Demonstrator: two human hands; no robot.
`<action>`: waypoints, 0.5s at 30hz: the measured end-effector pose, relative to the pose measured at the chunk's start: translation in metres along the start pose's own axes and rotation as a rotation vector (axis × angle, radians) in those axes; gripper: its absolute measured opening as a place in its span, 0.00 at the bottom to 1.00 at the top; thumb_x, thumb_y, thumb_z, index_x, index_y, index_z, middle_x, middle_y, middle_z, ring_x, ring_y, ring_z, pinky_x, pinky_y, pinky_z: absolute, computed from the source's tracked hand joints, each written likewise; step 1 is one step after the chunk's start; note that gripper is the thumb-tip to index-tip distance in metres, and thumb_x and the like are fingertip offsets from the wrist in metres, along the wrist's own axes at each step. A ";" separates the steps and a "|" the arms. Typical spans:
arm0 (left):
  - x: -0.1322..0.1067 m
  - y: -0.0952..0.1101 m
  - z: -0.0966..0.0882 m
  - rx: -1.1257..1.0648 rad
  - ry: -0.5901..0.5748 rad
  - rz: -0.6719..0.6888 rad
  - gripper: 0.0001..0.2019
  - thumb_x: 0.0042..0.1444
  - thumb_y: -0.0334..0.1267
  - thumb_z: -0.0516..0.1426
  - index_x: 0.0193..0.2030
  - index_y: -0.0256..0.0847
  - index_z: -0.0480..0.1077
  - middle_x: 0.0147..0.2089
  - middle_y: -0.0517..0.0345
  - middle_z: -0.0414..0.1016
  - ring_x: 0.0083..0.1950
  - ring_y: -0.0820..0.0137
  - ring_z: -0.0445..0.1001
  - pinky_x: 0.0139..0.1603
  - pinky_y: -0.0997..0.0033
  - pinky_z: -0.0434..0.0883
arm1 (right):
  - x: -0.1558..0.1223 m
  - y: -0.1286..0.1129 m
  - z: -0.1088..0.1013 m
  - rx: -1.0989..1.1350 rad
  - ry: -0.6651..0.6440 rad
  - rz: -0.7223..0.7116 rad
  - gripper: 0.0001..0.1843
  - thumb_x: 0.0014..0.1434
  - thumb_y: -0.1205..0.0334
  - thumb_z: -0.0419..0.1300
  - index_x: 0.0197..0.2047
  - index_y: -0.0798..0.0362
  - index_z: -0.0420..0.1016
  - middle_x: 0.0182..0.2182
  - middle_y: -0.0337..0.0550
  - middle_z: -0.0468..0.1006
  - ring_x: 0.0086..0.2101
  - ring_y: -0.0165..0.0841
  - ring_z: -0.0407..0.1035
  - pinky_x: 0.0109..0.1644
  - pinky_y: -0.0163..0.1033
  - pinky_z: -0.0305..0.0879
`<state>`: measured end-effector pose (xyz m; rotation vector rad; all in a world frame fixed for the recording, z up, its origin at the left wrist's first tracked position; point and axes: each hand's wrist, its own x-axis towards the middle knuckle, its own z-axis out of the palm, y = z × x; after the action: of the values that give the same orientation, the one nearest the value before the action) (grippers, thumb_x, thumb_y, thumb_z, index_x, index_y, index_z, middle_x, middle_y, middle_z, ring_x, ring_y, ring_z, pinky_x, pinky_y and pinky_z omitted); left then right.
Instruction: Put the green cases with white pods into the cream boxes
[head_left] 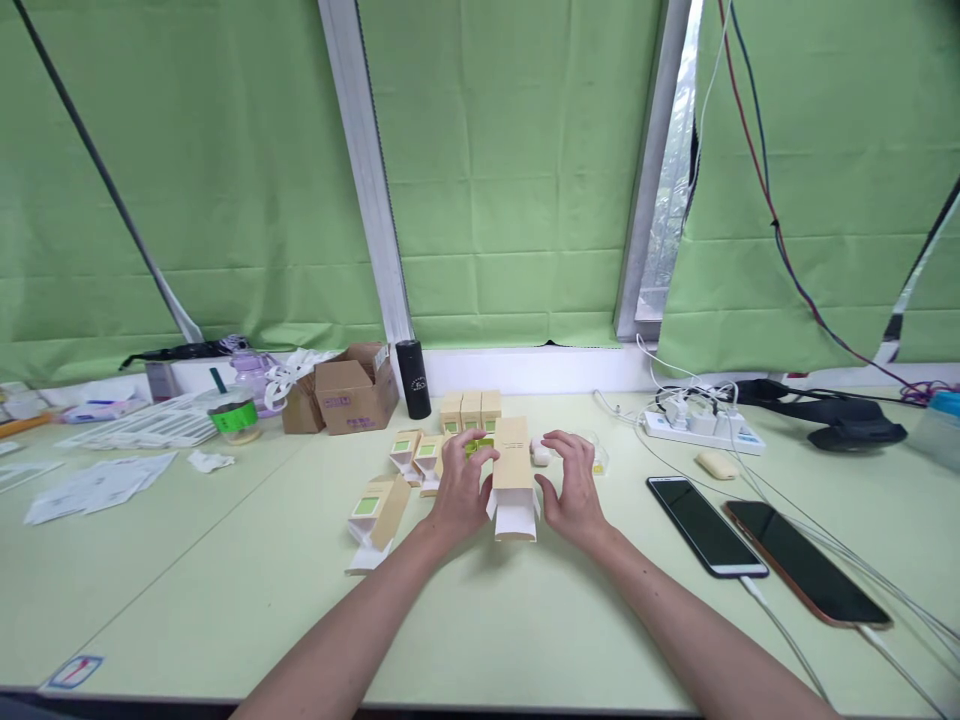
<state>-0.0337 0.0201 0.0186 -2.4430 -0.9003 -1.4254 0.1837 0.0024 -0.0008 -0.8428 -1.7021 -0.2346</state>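
A small tan carton (513, 455) lies in front of me, its near end open with white flaps (516, 515) spread out. My left hand (463, 480) is closed at the carton's left side, index finger and thumb against its edge. On the other side, my right hand (574, 485) is open, fingers apart and curved, thumb tip close to the carton's right edge; whether it touches is unclear. Between that hand and the carton sits a small white object (539, 453). To the left lie open cartons with green labels, the nearest carton (379, 510) with its flap out.
Several closed cartons (471, 405) stand behind. Farther back are a black cylinder (413, 380) and a brown cardboard box (356, 390). At right lie two phones, a dark phone (705, 525) and an orange-edged phone (806, 563), with cables and a power strip (705, 432). A cup (234, 415) stands left.
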 end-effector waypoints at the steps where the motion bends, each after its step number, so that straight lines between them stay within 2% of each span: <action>1: 0.000 0.000 0.000 -0.022 0.007 0.003 0.27 0.55 0.27 0.61 0.59 0.49 0.61 0.65 0.43 0.57 0.69 0.50 0.60 0.62 0.43 0.69 | 0.000 0.001 0.000 -0.004 0.000 0.005 0.30 0.62 0.71 0.55 0.66 0.47 0.58 0.57 0.53 0.68 0.57 0.51 0.61 0.59 0.64 0.63; 3: 0.001 0.002 -0.001 -0.081 0.019 -0.001 0.28 0.54 0.33 0.65 0.59 0.48 0.61 0.65 0.42 0.57 0.69 0.49 0.61 0.62 0.43 0.70 | 0.000 0.002 0.000 -0.015 0.002 0.016 0.29 0.62 0.71 0.56 0.65 0.47 0.59 0.56 0.53 0.68 0.57 0.51 0.60 0.59 0.63 0.63; 6: 0.006 0.008 -0.006 -0.186 0.029 -0.017 0.37 0.46 0.45 0.73 0.59 0.48 0.60 0.66 0.40 0.58 0.69 0.46 0.63 0.63 0.43 0.69 | 0.001 0.002 0.000 -0.023 0.010 0.029 0.29 0.62 0.71 0.56 0.64 0.47 0.59 0.56 0.53 0.68 0.56 0.51 0.60 0.59 0.63 0.63; 8: 0.010 0.012 -0.009 -0.247 0.037 -0.023 0.39 0.43 0.50 0.74 0.58 0.47 0.60 0.66 0.39 0.58 0.69 0.46 0.63 0.64 0.42 0.67 | 0.001 0.002 -0.001 -0.022 0.009 0.030 0.29 0.62 0.71 0.56 0.64 0.47 0.59 0.56 0.53 0.68 0.56 0.51 0.60 0.59 0.63 0.62; 15: 0.015 0.015 -0.010 -0.335 0.104 -0.026 0.33 0.50 0.49 0.71 0.58 0.47 0.62 0.63 0.42 0.64 0.66 0.50 0.67 0.64 0.44 0.68 | 0.000 0.002 -0.001 -0.010 -0.009 0.024 0.28 0.62 0.70 0.56 0.64 0.46 0.59 0.56 0.52 0.69 0.56 0.50 0.61 0.59 0.62 0.63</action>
<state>-0.0274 0.0097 0.0386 -2.5597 -0.7232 -1.8240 0.1853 0.0031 -0.0015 -0.8724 -1.6991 -0.2234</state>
